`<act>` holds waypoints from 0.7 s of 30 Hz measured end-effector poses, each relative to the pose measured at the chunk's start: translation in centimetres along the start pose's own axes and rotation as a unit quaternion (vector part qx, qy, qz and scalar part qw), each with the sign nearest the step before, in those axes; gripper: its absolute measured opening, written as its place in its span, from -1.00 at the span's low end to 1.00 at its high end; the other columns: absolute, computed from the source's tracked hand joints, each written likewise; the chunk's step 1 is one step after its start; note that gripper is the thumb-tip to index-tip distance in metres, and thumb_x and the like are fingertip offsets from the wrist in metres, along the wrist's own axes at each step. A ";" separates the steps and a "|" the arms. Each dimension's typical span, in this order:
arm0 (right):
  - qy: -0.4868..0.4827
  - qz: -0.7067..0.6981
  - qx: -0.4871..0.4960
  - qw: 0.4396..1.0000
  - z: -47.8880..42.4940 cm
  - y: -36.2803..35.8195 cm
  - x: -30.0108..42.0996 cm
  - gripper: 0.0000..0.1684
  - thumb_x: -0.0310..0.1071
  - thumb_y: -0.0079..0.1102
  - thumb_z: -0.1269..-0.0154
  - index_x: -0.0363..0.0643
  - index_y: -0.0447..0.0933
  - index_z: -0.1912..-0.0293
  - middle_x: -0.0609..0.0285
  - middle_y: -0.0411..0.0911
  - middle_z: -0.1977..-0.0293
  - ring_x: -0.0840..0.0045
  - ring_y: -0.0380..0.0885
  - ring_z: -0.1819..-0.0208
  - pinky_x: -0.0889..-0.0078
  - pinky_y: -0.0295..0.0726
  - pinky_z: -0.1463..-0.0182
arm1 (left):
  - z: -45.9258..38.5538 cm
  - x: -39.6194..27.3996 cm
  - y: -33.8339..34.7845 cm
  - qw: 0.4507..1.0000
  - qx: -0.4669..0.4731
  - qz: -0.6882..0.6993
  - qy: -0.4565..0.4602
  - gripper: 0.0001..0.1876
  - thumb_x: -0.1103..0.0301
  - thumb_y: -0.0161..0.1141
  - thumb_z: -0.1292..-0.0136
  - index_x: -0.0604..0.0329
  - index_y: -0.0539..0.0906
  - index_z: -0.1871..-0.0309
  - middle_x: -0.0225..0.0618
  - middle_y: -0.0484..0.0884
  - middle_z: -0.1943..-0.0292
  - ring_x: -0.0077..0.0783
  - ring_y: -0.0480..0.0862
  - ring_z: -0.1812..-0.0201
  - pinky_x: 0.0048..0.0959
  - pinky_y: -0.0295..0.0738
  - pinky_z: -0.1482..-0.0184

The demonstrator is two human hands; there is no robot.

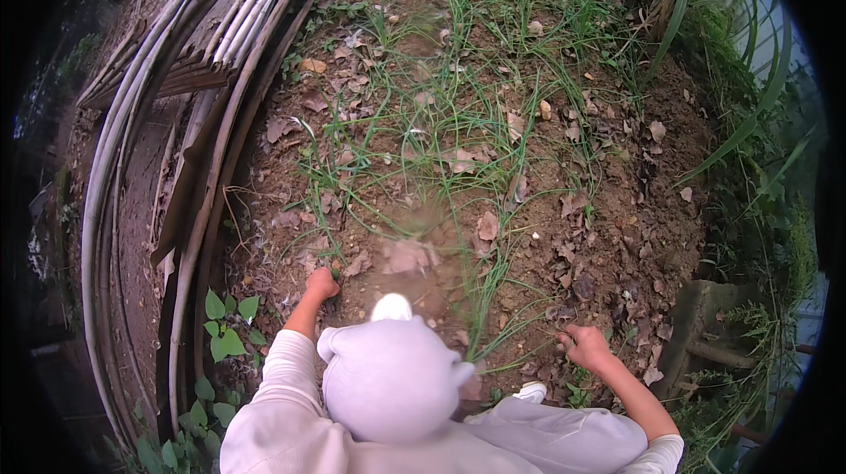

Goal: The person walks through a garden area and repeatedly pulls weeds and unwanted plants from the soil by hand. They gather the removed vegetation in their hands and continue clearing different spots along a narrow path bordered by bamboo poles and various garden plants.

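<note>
My left hand (322, 284) is curled low over the soil, left of my pale raised knee (396, 378). A small bit of green shows at its fingertips; whether the hand holds it is hidden. On the other side, my right hand (587, 346) is bent with fingertips close together above leaf litter. A thin stem seems to run near those fingertips, too fine to tell if it is gripped. Between the hands, a clump of thin green onion-like leaves (486, 299) leans out of the brown soil. More such grassy leaves (456, 117) sprawl across the bed ahead.
Bent bamboo poles or slats (198, 210) border the bed on the left. A broad-leaved plant (226, 335) grows beside them. At right stands a weathered block (707, 328) among weeds (747, 375). Dry leaves (488, 226) litter the soil. My white shoes (391, 307) rest on the ground.
</note>
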State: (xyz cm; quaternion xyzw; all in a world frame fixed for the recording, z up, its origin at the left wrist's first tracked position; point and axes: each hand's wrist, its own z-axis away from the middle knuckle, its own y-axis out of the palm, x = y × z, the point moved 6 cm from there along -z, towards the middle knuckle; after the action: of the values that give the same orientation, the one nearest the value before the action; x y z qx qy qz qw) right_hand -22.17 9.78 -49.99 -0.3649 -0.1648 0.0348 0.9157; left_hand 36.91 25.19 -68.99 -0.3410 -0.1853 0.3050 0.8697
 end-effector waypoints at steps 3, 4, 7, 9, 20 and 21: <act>0.002 -0.006 0.007 1.000 0.6 0.7 -0.3 -0.71 -0.08 0.09 -0.27 -0.05 0.60 0.19 -0.08 0.60 0.36 0.02 0.57 0.23 0.02 0.55 0.16 | 0.3 -0.7 -0.1 1.000 0.008 0.001 -0.007 -0.59 0.33 0.20 0.03 0.29 0.61 0.06 0.01 0.62 0.02 -0.08 0.61 -0.05 -0.26 0.53 -0.07; -0.001 -0.009 0.013 1.000 0.6 0.8 -0.1 -0.71 -0.08 0.09 -0.27 -0.05 0.60 0.19 -0.07 0.60 0.36 0.02 0.58 0.23 0.03 0.55 0.15 | 0.3 -0.2 0.0 1.000 0.010 0.003 -0.010 -0.59 0.33 0.20 0.03 0.30 0.60 0.06 0.01 0.61 0.01 -0.07 0.61 -0.05 -0.26 0.53 -0.08; -0.002 -0.009 0.018 1.000 0.6 1.1 0.1 -0.70 -0.09 0.09 -0.27 -0.07 0.61 0.19 -0.07 0.61 0.34 0.03 0.58 0.21 0.04 0.55 0.13 | 1.2 0.0 -0.5 1.000 -0.008 0.011 -0.014 -0.58 0.34 0.20 0.03 0.31 0.59 0.05 0.02 0.61 0.02 -0.06 0.61 -0.05 -0.25 0.52 -0.09; 0.002 -0.013 0.017 1.000 0.6 1.1 0.3 -0.71 -0.10 0.09 -0.26 -0.07 0.61 0.19 -0.07 0.61 0.33 0.03 0.58 0.20 0.04 0.55 0.12 | 1.1 0.0 -0.3 1.000 -0.012 0.000 -0.008 -0.57 0.35 0.20 0.03 0.30 0.58 0.04 0.02 0.62 0.03 -0.05 0.60 -0.05 -0.24 0.52 -0.09; -0.011 -0.032 -0.030 0.999 1.3 -1.1 0.3 -0.74 -0.15 0.10 -0.25 -0.10 0.60 0.22 -0.12 0.59 0.37 0.00 0.57 0.24 0.02 0.54 0.14 | 1.7 -1.0 -1.6 0.989 -0.054 -0.083 0.110 -0.62 0.42 0.21 0.07 0.23 0.56 0.09 -0.01 0.65 0.18 -0.02 0.67 0.13 -0.18 0.58 0.10; 0.003 -0.021 -0.029 0.999 1.4 -1.3 0.3 -0.76 -0.18 0.10 -0.25 -0.11 0.61 0.24 -0.13 0.59 0.38 0.00 0.57 0.25 0.01 0.54 0.16 | 2.4 -1.5 -1.8 0.984 -0.097 -0.071 0.129 -0.62 0.45 0.20 0.07 0.24 0.53 0.09 0.00 0.65 0.20 -0.01 0.67 0.15 -0.17 0.58 0.13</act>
State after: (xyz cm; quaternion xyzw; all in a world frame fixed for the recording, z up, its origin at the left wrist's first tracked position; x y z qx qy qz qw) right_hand -22.43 9.81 -48.11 -0.3883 -0.1706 0.0096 0.9055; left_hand 35.18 24.31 -66.21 -0.4465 -0.1240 0.1767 0.8684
